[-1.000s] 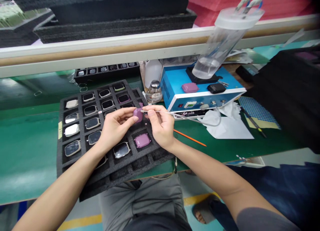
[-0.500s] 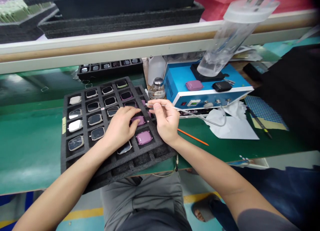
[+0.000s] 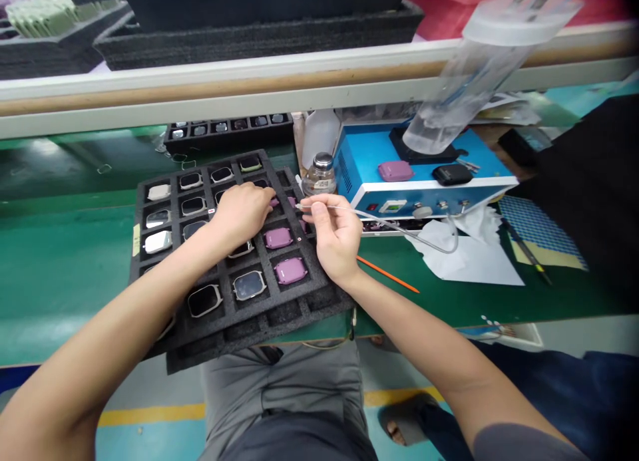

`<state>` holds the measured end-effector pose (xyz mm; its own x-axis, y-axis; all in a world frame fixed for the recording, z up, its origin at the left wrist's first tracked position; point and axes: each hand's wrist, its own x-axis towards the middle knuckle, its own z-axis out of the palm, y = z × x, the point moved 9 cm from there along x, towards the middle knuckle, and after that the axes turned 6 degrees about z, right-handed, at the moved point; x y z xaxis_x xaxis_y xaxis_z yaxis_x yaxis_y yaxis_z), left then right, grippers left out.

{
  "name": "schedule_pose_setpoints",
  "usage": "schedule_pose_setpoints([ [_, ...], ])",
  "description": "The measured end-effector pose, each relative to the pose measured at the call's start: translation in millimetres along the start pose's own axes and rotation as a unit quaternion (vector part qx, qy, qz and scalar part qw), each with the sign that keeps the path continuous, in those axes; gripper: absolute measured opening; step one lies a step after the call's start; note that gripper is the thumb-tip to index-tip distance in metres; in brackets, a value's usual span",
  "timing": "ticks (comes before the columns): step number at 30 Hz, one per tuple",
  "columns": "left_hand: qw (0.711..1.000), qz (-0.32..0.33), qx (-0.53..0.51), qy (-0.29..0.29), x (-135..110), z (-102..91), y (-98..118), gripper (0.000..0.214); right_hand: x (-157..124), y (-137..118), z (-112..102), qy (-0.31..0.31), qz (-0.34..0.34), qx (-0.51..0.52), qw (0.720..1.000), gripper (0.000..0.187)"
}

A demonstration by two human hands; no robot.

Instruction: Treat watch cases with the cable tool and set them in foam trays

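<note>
From where I stand, the work looks partway along: two purple cases [image 3: 291, 271] sit back-up in their pockets in the foam tray [image 3: 314, 275], though whether these are done or waiting I can't tell. The left hand [image 3: 244, 211] reaches to another purple case [image 3: 274, 201] farther up the same column, its fingertips hiding whether they grip it or merely touch it. Just beside the tray's edge, the right hand [image 3: 335, 238] has thumb and fingers pinched together on a thin tube [image 3: 419, 239], its tip clear of the two uncovered cases.
</note>
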<state>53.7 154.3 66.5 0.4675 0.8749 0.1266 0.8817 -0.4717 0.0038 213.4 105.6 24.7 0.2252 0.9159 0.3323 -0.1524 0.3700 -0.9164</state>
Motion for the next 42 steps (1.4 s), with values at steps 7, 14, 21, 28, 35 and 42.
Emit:
schedule_pose_setpoints([
  [7, 0.797, -0.135, -0.567, 0.159, -33.6, 7.6, -2.8, 0.03, -2.7, -7.4, -1.6, 0.01, -0.025, 0.0, 1.0, 0.026],
  [14, 0.736, -0.131, -0.641, 0.173, -45.0, 21.2, 11.7, 0.035, -8.1, -7.2, 1.2, -0.007, -0.035, -0.002, 0.999, 0.021],
  [21, 0.73, -0.122, -0.648, 0.179, -47.0, 19.5, 9.4, 0.034, -10.7, -10.2, -0.3, 0.005, -0.056, -0.008, 0.998, 0.02],
  [28, 0.723, -0.126, -0.656, 0.178, -46.3, 17.3, 12.7, 0.031, -11.1, -8.4, -1.3, 0.005, -0.052, -0.004, 0.999, 0.018],
  [35, 0.721, -0.125, -0.659, 0.175, -46.6, 18.8, 12.1, 0.033, -11.2, -10.1, -1.6, 0.005, -0.054, -0.013, 0.998, 0.018],
  [42, 0.725, -0.118, -0.656, 0.173, -45.9, 19.2, 11.9, 0.032, -10.5, -9.0, -1.7, 0.008, -0.05, -0.014, 0.999, 0.018],
])
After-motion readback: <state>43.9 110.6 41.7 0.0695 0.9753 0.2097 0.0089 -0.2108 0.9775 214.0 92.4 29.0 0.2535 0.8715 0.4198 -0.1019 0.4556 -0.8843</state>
